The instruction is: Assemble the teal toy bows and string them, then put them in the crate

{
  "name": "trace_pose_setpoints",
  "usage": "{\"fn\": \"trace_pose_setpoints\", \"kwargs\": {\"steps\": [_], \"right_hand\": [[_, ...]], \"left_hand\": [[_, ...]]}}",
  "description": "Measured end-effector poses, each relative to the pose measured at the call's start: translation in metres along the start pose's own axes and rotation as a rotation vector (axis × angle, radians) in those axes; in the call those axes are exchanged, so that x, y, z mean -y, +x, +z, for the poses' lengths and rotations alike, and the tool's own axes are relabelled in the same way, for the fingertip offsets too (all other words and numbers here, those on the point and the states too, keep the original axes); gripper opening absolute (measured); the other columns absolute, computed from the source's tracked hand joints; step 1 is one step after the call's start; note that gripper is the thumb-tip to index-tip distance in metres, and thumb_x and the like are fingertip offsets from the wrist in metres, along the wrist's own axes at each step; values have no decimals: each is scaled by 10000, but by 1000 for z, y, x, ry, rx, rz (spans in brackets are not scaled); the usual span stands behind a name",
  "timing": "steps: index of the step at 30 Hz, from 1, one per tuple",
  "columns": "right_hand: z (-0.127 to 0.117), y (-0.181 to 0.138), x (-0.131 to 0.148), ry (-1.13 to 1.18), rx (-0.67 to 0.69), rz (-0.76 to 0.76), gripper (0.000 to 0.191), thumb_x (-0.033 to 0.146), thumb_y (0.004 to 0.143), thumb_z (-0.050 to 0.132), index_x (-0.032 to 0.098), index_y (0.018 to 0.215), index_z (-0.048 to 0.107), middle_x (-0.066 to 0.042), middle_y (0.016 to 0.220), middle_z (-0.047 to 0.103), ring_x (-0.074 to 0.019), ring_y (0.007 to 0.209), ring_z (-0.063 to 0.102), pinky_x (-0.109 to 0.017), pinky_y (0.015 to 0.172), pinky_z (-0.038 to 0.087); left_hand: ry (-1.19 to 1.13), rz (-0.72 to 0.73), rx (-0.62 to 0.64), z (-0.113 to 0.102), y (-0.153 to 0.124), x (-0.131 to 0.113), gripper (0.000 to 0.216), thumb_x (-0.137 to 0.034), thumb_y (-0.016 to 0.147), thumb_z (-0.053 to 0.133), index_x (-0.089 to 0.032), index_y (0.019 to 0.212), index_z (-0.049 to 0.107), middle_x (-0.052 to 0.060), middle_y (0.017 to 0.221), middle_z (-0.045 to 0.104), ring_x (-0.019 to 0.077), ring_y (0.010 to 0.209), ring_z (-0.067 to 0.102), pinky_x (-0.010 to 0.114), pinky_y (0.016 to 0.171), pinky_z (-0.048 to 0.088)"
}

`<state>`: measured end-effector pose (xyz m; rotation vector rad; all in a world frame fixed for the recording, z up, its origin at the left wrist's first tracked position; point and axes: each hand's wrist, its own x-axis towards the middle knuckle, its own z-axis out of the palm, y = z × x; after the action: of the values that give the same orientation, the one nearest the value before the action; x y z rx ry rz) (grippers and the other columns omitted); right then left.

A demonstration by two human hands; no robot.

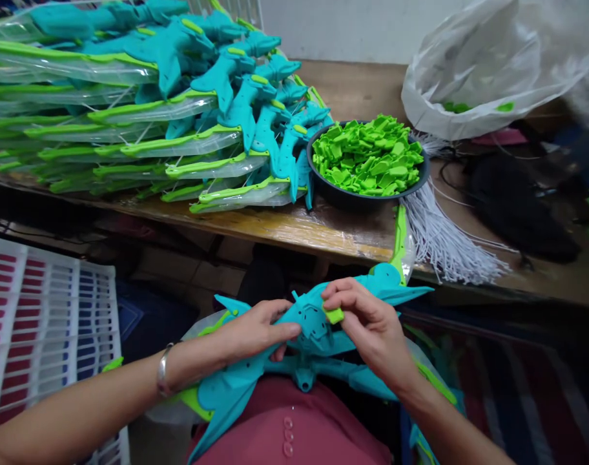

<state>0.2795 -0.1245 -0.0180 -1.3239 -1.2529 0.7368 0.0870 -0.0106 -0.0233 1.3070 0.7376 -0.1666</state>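
Observation:
Across my lap lies a turquoise plastic toy body (310, 320) with green-edged clear wings, apparently a winged creature. My left hand (263, 332) grips its left part, thumb on top and fingers curled beneath. A small green plastic piece (334, 314) is pinched between the thumb and fingers of my right hand (365, 320). That piece is held just above the toy's slotted middle; whether it touches the toy I cannot tell. Beyond my hands, a dark bowl (362, 201) on the bench holds many similar green pieces (367, 155).
Similar turquoise and green winged toys (178, 84) are stacked on the bench at left. A bundle of white cords (449, 232) hangs over the bench edge. Behind it stands a plastic bag (493, 58) with green pieces inside. A white slatted crate (47, 323) stands at my left.

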Motion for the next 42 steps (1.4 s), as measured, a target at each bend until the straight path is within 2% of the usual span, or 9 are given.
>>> {"fn": "trace_pose_setpoints", "kwargs": {"steps": [5,10,13,17,25,29,34,42], "right_hand": [[12,-27,-4,-91,-50,-51,221,153,923,598,227,1115,677,-97,1180,626,-229,1079,648,-371,875,599],[15,-43,-6,-322,-120,-92,256,151,946,654,239,1186,647,-99,1191,635,-226,1090,650,-367,894,601],[13,-44,-4,-409,-73,-188,263,127,926,700,227,1159,632,-82,1181,688,-213,1076,669,-353,920,587],[8,-43,-8,-470,17,-308,169,122,929,705,218,1055,647,-61,1185,736,-243,1160,642,-430,1001,531],[4,-39,-22,-568,83,-399,163,160,983,628,222,1133,645,-78,1232,744,-268,1217,654,-460,960,503],[1,-39,-22,-617,104,-440,119,201,991,626,214,1101,668,-72,1197,759,-259,1161,678,-450,952,504],[-1,-38,-21,-665,84,-468,204,147,967,636,240,1140,688,-64,1184,765,-243,1107,701,-439,925,538],[2,-41,-23,-793,78,-528,214,89,954,647,188,1142,670,-92,1228,743,-280,1154,690,-463,919,546]], "left_hand": [[19,26,-6,2,-1,-2,316,-441,869,663,-164,991,572,-27,733,599,141,627,604,276,619,467],[25,17,10,6,-4,4,265,-377,876,656,-182,1030,565,-28,786,605,148,668,608,276,629,496],[73,-18,-1,6,-5,4,262,-403,891,630,-191,1033,570,-30,766,605,146,629,597,264,585,481],[86,-38,7,6,-6,1,278,-449,891,613,-191,983,570,-28,714,604,147,581,587,260,552,473],[101,-20,29,7,-5,-1,284,-477,887,609,-201,897,545,-35,639,581,149,540,576,249,513,450],[85,-10,28,7,-3,-1,272,-457,884,604,-200,865,517,-40,642,562,137,531,562,250,516,452],[78,-12,22,7,0,-1,277,-458,885,601,-201,862,499,-41,653,552,132,532,560,244,505,450],[234,54,-101,9,2,-7,357,-531,887,615,-204,800,501,-55,651,500,120,561,494,238,510,364]]}}
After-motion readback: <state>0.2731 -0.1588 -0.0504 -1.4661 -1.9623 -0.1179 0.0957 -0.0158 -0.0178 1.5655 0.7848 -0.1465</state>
